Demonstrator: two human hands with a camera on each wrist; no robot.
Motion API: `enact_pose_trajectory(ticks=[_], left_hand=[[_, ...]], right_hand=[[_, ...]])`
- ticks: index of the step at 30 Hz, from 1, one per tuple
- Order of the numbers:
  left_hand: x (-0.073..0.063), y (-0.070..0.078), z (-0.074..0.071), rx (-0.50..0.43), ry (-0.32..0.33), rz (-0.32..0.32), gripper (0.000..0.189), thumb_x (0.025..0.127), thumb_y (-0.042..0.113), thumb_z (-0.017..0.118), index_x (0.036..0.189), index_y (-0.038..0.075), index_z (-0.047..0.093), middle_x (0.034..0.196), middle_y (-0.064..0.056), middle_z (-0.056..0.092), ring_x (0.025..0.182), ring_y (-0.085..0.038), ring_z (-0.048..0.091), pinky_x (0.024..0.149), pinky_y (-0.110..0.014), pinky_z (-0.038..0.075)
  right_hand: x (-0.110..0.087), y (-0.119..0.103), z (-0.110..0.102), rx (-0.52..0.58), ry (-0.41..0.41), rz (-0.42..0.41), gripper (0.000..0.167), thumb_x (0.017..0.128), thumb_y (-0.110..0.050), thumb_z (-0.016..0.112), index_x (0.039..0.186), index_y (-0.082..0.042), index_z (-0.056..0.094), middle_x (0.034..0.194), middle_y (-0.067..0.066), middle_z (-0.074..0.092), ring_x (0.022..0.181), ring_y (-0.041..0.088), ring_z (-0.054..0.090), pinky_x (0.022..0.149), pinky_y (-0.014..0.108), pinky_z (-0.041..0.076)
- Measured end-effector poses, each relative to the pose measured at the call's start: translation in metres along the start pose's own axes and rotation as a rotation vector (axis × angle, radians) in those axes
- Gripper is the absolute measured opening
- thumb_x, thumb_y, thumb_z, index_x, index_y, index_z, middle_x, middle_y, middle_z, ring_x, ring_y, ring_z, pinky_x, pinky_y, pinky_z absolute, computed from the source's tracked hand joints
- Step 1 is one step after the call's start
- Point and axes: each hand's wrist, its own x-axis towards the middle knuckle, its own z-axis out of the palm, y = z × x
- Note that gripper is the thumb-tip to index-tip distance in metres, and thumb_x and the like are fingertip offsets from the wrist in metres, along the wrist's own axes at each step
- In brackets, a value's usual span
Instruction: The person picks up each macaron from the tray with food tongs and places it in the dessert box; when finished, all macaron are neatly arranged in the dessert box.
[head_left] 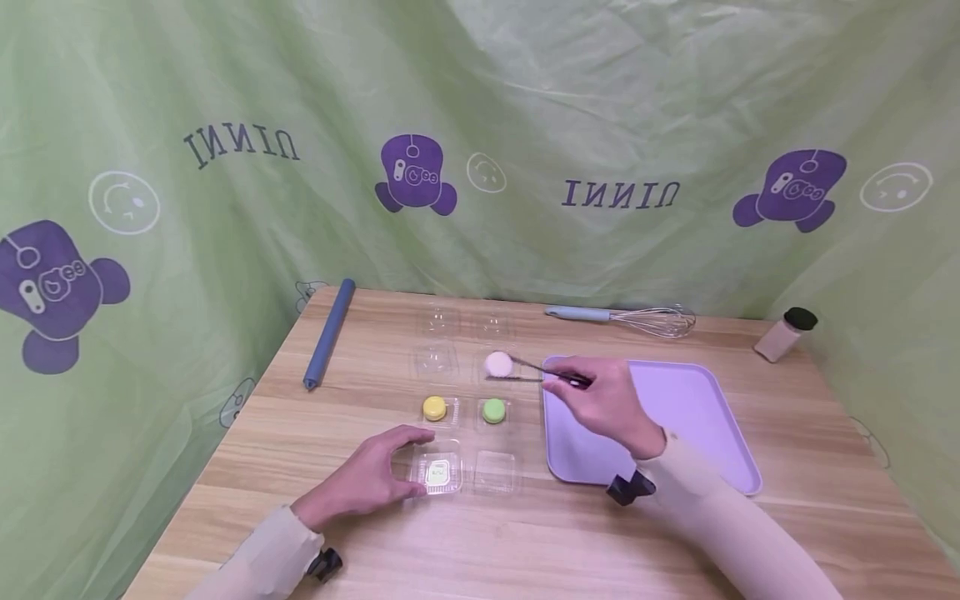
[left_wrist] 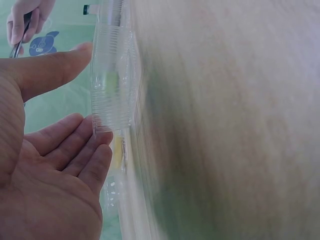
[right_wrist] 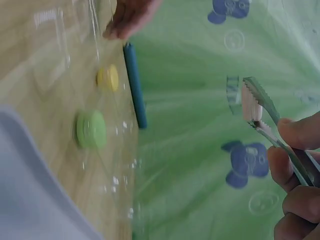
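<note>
My right hand grips a pair of black-handled tongs. Between the tong tips is a pale pink macaron, raised over the clear boxes in the right wrist view. My left hand spans a clear plastic box at the front left, thumb at its near corner and fingers at its far edge. Just behind that box, a yellow macaron sits in another clear compartment. A green macaron sits in the compartment to its right.
More clear plastic compartments stand further back. A lilac tray lies under my right forearm. A blue rolling pin lies at left, a whisk at the back, and a black-capped jar at back right. A green curtain encloses the table.
</note>
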Motion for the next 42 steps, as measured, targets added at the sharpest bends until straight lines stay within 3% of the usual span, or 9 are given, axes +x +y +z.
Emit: enact_pose_trajectory(ticks=[6, 12, 16, 20, 24, 34, 42], left_hand=[[0.0, 0.001, -0.001, -0.004, -0.005, -0.02, 0.071, 0.072, 0.019, 0.089, 0.136, 0.01, 0.06, 0.136, -0.004, 0.066, 0.129, -0.028, 0.061, 0.114, -0.053, 0.047], [0.0, -0.002, 0.0, -0.003, 0.001, -0.016, 0.072, 0.071, 0.019, 0.089, 0.136, 0.011, 0.059, 0.136, -0.003, 0.066, 0.127, -0.026, 0.062, 0.113, -0.051, 0.049], [0.0, -0.004, 0.001, 0.003, 0.02, 0.0, 0.073, 0.07, 0.02, 0.09, 0.136, 0.01, 0.06, 0.134, -0.003, 0.067, 0.125, -0.027, 0.063, 0.11, -0.053, 0.051], [0.001, -0.003, 0.002, 0.004, 0.024, 0.005, 0.073, 0.069, 0.021, 0.091, 0.135, 0.011, 0.06, 0.132, 0.0, 0.067, 0.124, -0.026, 0.064, 0.109, -0.054, 0.051], [0.001, -0.001, 0.001, -0.011, 0.017, -0.007, 0.073, 0.07, 0.018, 0.091, 0.136, 0.014, 0.06, 0.133, 0.001, 0.067, 0.126, -0.026, 0.063, 0.11, -0.054, 0.05], [0.001, 0.001, 0.0, 0.018, 0.008, -0.023, 0.074, 0.07, 0.019, 0.09, 0.137, 0.011, 0.06, 0.138, -0.002, 0.065, 0.13, -0.027, 0.061, 0.113, -0.052, 0.048], [0.001, 0.002, 0.0, 0.028, 0.001, -0.013, 0.074, 0.07, 0.019, 0.09, 0.137, 0.01, 0.06, 0.137, -0.002, 0.065, 0.129, -0.026, 0.062, 0.113, -0.051, 0.049]], right_hand=[[-0.001, -0.015, 0.026, 0.012, -0.101, -0.084, 0.017, 0.077, -0.012, 0.086, 0.092, -0.008, 0.081, 0.075, 0.001, 0.076, 0.058, -0.001, 0.057, 0.051, 0.01, 0.049], [-0.008, -0.024, 0.05, -0.023, -0.176, -0.176, 0.016, 0.075, -0.014, 0.087, 0.089, -0.01, 0.081, 0.075, -0.001, 0.077, 0.063, -0.002, 0.065, 0.059, 0.012, 0.056], [-0.012, -0.03, 0.062, -0.059, -0.243, -0.217, 0.015, 0.077, -0.018, 0.086, 0.089, -0.011, 0.081, 0.071, -0.007, 0.074, 0.059, -0.006, 0.057, 0.058, 0.007, 0.05], [-0.016, -0.035, 0.07, -0.081, -0.335, -0.187, 0.014, 0.078, -0.022, 0.085, 0.089, -0.012, 0.081, 0.067, -0.009, 0.071, 0.054, -0.009, 0.044, 0.05, 0.002, 0.035], [-0.018, -0.038, 0.077, -0.126, -0.404, -0.143, 0.013, 0.079, -0.025, 0.085, 0.088, -0.016, 0.081, 0.064, -0.012, 0.068, 0.053, -0.008, 0.038, 0.049, 0.005, 0.027], [-0.023, -0.039, 0.091, -0.196, -0.53, -0.098, 0.015, 0.082, -0.029, 0.082, 0.09, -0.016, 0.081, 0.071, -0.011, 0.074, 0.053, -0.008, 0.04, 0.06, 0.011, 0.036], [-0.025, -0.039, 0.097, -0.26, -0.594, -0.093, 0.015, 0.084, -0.032, 0.08, 0.092, -0.02, 0.081, 0.068, -0.012, 0.071, 0.05, -0.007, 0.035, 0.052, 0.01, 0.029]])
